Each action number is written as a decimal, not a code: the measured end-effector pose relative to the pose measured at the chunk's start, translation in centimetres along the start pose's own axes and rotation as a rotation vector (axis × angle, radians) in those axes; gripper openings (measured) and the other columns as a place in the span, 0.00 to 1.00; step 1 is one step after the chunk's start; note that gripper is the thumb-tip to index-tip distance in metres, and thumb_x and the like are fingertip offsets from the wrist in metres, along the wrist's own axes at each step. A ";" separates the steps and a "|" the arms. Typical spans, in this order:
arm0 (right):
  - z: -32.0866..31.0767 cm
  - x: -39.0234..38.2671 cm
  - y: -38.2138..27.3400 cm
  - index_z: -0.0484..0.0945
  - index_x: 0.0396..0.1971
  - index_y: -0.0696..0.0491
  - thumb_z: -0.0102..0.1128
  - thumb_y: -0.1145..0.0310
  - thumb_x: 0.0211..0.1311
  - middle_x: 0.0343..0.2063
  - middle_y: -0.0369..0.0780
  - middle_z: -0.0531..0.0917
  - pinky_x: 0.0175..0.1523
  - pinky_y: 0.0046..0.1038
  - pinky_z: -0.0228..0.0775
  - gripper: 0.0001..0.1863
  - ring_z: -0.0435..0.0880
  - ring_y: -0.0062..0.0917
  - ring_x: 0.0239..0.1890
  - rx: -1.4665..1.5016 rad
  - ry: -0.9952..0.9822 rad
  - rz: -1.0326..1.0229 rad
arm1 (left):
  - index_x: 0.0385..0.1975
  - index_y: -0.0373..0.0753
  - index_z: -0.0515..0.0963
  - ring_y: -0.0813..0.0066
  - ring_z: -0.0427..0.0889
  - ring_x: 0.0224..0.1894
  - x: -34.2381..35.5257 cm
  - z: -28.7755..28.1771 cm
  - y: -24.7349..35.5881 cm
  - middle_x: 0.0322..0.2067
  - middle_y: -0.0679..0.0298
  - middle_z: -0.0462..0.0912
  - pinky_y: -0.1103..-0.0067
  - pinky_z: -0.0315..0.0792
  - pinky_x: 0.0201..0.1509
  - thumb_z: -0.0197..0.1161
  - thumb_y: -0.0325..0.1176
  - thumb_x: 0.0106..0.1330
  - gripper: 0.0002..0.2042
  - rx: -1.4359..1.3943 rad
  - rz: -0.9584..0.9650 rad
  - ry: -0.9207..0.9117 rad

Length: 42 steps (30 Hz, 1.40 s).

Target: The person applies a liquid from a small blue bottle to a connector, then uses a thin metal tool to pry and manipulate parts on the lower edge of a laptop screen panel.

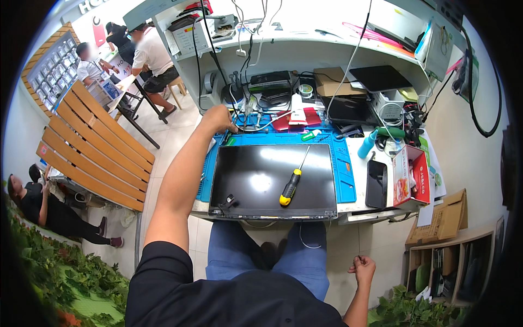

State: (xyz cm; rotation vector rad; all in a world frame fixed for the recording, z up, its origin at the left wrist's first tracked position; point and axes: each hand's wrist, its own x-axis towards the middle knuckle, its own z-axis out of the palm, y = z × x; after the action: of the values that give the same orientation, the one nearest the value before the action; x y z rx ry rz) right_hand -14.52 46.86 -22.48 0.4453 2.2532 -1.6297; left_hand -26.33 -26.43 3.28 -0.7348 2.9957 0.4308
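Black phone (376, 183) (face-down), red carton (412, 177), cardboard box (330, 82).

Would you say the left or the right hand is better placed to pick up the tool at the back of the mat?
Left: the left hand already reaches the tools there; the right hand hangs fisted below the bench.

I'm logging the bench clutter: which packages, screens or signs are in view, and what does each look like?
Laptop screen panel: flat on the blue mat, black rectangle.
Phone: right of it, dark slab.
Red carton: right edge, open, red and white.
Cardboard box: rear shelf, brown.
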 end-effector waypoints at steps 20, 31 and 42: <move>3.1 -1.6 -1.3 0.82 0.45 0.67 0.69 0.77 0.75 0.31 0.42 0.87 0.31 0.31 0.91 0.08 0.89 0.27 0.24 0.257 -0.143 -0.017 | 0.47 0.40 0.93 0.45 0.94 0.50 0.6 0.3 -0.8 0.45 0.43 0.94 0.58 0.86 0.60 0.74 0.43 0.61 0.19 0.112 0.020 0.091; 3.0 -0.6 -0.3 0.82 0.44 0.63 0.74 0.70 0.76 0.31 0.41 0.86 0.31 0.33 0.91 0.11 0.89 0.27 0.26 0.263 -0.118 0.003 | 0.55 0.33 0.86 0.37 0.89 0.57 -8.1 -5.3 1.0 0.51 0.39 0.91 0.52 0.81 0.62 0.59 0.42 0.79 0.19 0.277 0.043 -0.028; 2.4 -5.3 -4.9 0.82 0.59 0.66 0.72 0.71 0.76 0.44 0.43 0.88 0.50 0.36 0.94 0.19 0.95 0.33 0.41 0.433 -0.162 -0.032 | 0.61 0.32 0.82 0.71 0.87 0.46 -23.2 -8.2 2.2 0.43 0.59 0.89 0.72 0.79 0.53 0.58 0.38 0.87 0.16 -0.358 0.430 0.153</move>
State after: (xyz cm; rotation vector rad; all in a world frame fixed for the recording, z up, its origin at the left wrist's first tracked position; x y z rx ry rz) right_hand -11.69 42.76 -16.73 0.3626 1.7968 -2.0928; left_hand -6.37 -16.35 13.86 -0.1203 3.2548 0.9860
